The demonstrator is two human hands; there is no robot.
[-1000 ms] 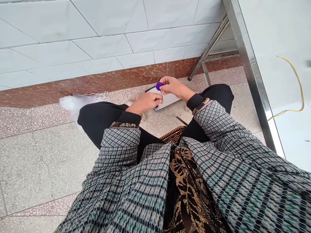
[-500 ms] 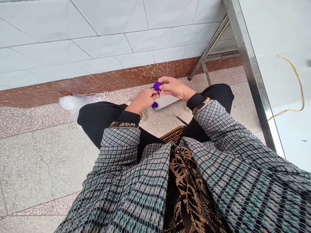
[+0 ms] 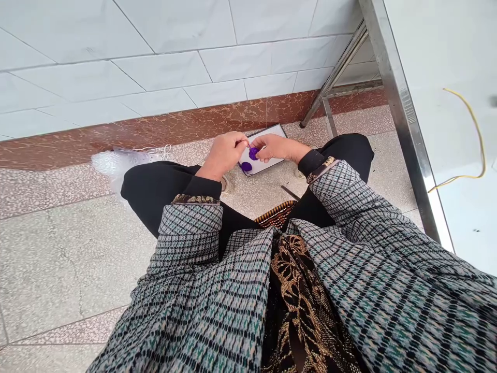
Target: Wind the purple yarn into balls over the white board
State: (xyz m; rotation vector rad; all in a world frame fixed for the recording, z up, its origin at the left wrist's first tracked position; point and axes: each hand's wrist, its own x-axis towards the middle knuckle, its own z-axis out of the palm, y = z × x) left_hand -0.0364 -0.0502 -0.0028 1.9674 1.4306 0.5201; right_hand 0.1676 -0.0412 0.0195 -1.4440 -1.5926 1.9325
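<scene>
My right hand (image 3: pixel 272 147) is closed round a small ball of purple yarn (image 3: pixel 253 154), with fingertips on its right side. Just left of it, my left hand (image 3: pixel 228 151) pinches near the ball's upper left; a strand of the yarn seems to run between the fingertips, though it is very thin here. Below both hands lies a shallow white tray with a dark edge (image 3: pixel 272 167) on the floor. A second purple piece, dark and rounded (image 3: pixel 246 167), rests on the tray's left part.
A wicker basket (image 3: pixel 276 213) sits between my legs, with a dark thin tool (image 3: pixel 290 192) beside it. White cord in a clear plastic bag (image 3: pixel 116 165) lies by my left knee. On the right stands a metal-framed table (image 3: pixel 411 124) bearing a yellow cord (image 3: pixel 482 150).
My left hand has moved up and slightly left, away from under the yarn ball. The ball in my right hand has dropped a little, and more of the tray shows.
</scene>
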